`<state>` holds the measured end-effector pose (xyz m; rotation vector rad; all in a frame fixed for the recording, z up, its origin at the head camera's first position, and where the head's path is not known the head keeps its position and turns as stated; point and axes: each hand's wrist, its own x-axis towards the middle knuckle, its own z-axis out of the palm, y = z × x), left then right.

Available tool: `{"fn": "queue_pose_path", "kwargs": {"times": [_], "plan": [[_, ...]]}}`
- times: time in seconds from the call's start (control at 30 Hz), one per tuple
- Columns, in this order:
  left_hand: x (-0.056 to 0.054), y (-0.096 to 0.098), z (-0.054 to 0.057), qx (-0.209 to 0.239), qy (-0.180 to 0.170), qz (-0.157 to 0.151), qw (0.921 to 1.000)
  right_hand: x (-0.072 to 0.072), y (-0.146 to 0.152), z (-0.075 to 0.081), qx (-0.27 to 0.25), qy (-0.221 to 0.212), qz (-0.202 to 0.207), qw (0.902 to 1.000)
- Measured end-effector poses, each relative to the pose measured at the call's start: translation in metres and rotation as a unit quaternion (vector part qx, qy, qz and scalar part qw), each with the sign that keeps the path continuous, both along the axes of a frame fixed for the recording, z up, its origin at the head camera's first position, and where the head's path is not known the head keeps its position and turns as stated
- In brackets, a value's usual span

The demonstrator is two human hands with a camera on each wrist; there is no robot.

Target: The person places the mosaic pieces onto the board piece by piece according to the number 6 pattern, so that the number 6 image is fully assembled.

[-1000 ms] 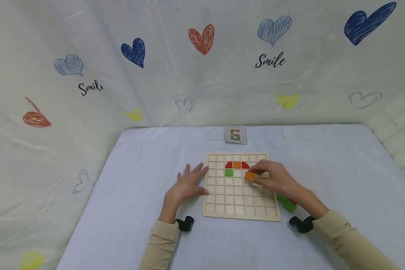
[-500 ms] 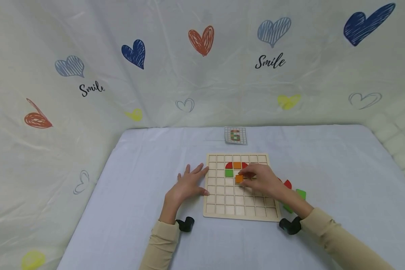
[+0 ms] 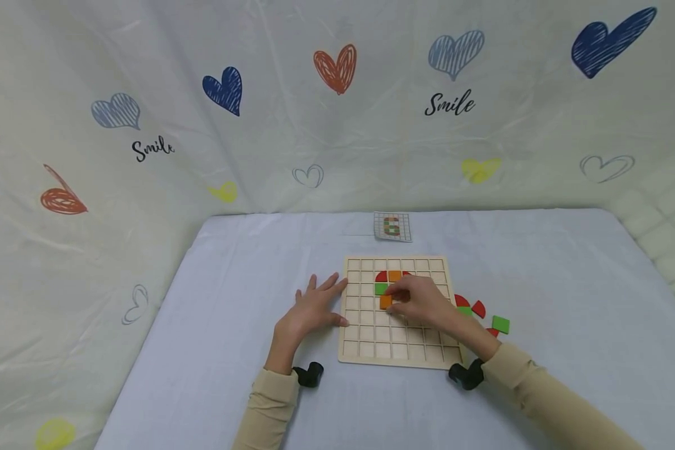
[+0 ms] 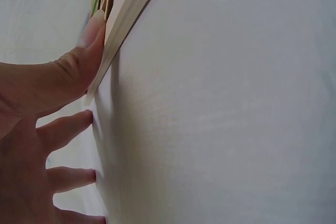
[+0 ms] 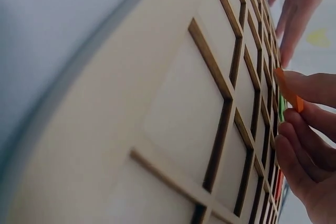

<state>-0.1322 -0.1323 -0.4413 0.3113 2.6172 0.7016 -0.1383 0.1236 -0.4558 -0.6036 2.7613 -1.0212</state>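
Pinching orange square flat tile (image 3: 385, 302) btwn thumb & fingertips of R hand (image 3: 419, 301), other R fingers curled in close behind, per R-wrist view. Held at pale square wooden grid board (image 3: 399, 351), a bit L of its middle, just nearside of green square flat tile (image 3: 380, 289). Tilted in R-wrist view; can't tell if touching the cell.

Spreading fingers of L hand (image 3: 311, 309) wide at board's L edge: thumb touching rim, forefinger tip at or just beside it farther up, others down on white tablecloth (image 3: 230, 325).

Set in cells near far edge, side by side: red quarter-round flat tile (image 3: 381, 277), second orange square tile (image 3: 394, 275), then another red tile (image 3: 407, 273), partly hidden by R hand. Green directly nearside of first red.

Lying off board's R edge: loose red & green flat tiles (image 3: 479, 309), partly hidden by R forearm, so can't count.

Room-wise: broad cloth L of L hand & R of loose tiles, more nearside of board btwn beige sleeves (image 3: 270, 400). Narrower strip btwn board's far edge & small printed grid card (image 3: 392, 226), near table's far edge. Tighter at near R corner, w/ black wrist camera (image 3: 465, 375) overlapping it in head view.
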Motion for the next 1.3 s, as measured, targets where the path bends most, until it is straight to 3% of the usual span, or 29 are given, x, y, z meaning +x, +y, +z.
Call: {"fn": "queue_pose_path", "kwargs": {"times": [0.2,0.77,1.3], "plan": [[0.000,-0.001,-0.001,0.002,0.003,-0.003,1.0000,-0.003,-0.006,-0.004,-0.001,0.009,0.014,0.9999],[-0.001,0.001,-0.001,-0.005,0.002,-0.003,1.0000,0.000,-0.011,-0.007,0.000,0.012,0.000,0.9999],[0.000,0.001,-0.002,0.003,-0.001,-0.001,1.0000,0.011,0.019,0.000,-0.031,0.033,0.001,0.9990]]}}
